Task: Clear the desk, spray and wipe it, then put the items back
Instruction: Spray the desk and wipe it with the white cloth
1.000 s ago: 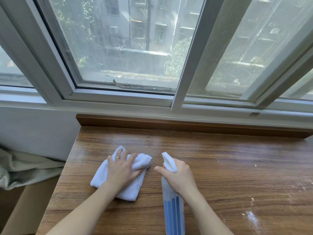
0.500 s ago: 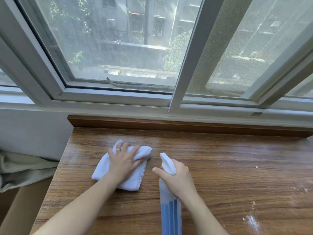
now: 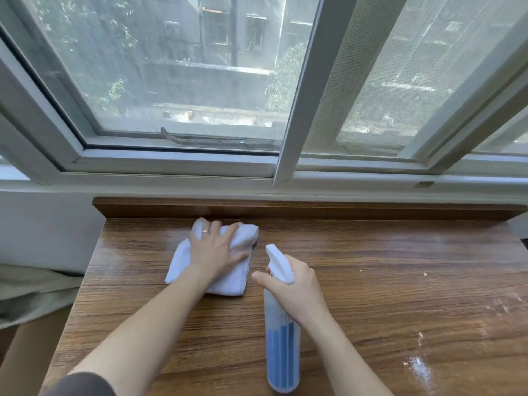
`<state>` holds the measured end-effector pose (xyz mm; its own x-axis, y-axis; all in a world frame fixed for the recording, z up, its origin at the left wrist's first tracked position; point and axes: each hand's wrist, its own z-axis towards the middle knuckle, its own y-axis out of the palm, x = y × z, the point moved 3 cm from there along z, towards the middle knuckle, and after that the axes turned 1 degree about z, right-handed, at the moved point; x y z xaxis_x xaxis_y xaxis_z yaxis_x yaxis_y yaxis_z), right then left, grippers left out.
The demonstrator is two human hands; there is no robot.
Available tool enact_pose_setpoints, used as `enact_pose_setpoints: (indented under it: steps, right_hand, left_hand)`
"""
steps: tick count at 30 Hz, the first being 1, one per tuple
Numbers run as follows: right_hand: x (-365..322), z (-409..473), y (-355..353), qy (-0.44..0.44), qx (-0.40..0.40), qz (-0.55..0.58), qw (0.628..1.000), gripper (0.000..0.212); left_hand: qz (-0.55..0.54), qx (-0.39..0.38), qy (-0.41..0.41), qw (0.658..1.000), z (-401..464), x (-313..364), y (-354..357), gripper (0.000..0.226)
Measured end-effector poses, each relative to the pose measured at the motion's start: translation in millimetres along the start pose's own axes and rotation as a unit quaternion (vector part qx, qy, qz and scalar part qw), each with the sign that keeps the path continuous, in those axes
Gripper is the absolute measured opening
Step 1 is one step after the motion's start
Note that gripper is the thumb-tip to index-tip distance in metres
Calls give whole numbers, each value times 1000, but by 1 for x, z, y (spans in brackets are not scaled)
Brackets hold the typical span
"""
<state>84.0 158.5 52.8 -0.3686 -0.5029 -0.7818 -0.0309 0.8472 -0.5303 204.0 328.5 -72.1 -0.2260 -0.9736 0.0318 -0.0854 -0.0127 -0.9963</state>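
A wooden desk (image 3: 385, 281) runs under a window. My left hand (image 3: 215, 251) lies flat, fingers spread, pressing a folded white cloth (image 3: 183, 260) onto the desk near its raised back edge. My right hand (image 3: 295, 290) grips a spray bottle (image 3: 281, 350) by the neck, a finger at the trigger. The bottle has a white nozzle and blue liquid, and it points toward the window. White specks and smears (image 3: 418, 367) show on the desk at the right.
A raised wooden ledge (image 3: 314, 208) borders the desk's back, under the white window frame (image 3: 200, 164). The desk's left edge drops off beside a grey-green fabric (image 3: 31, 292) and a white wall.
My left hand has pushed the cloth away from me, up to the desk's back edge. My right hand with the bottle has held about the same spot.
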Motion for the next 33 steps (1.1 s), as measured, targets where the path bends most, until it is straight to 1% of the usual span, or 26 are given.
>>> enact_pose_setpoints:
  steps: [3, 5, 6, 8, 10, 13, 16, 19, 21, 23, 26, 29, 31, 33]
  right_hand:
    - [-3, 3, -2, -8, 1, 1, 1000, 38]
    - [-4, 6, -3, -10, -2, 3, 1000, 34]
    - [-4, 7, -3, -9, -2, 2, 1000, 34]
    - [-4, 8, -2, -8, -2, -1, 1000, 35]
    - [-5, 10, -1, -11, -7, -1, 1000, 36]
    - [-6, 12, 0, -15, -13, 1, 1000, 33]
    - [-6, 13, 1, -13, -19, 5, 1000, 34]
    - [-5, 13, 0, -5, -21, 11, 1000, 38]
    - [-5, 12, -1, -5, -20, 14, 1000, 34]
    - [-4, 12, -2, -7, -20, 17, 1000, 32]
    - [-3, 12, -5, -10, -17, 15, 1000, 32]
    - [-2, 11, -7, -14, -15, 16, 1000, 34]
    - [-1, 9, -8, -17, -14, 15, 1000, 35]
    - [-1, 9, -9, -20, -11, 15, 1000, 32]
  left_hand:
    - [-3, 20, 54, 998, -27, 5, -1, 83]
    - [-14, 47, 84, 995, -48, 10, 1, 82]
    - [-17, 66, 100, 993, -58, 13, 3, 80]
    - [-23, 111, 117, 987, -69, 17, 5, 68]
    - [-43, 131, 104, 985, -65, 17, 2, 55]
    - [-52, 117, 84, 988, -49, 18, -5, 53]
    - [-51, 87, 64, 993, -32, 20, -6, 52]
    - [-49, 32, 20, 998, -8, 17, -4, 48]
    - [-41, 2, -6, 999, 6, 14, -2, 53]
    - [-29, -32, -17, 999, 14, 14, 0, 64]
    - [-22, -66, -9, 998, 10, 16, 4, 83]
    - [2, -51, 30, 998, -4, 17, 2, 96]
    - [9, -53, 51, 997, -19, 18, 2, 103]
    - [23, -66, 60, 996, -36, 19, 5, 103]
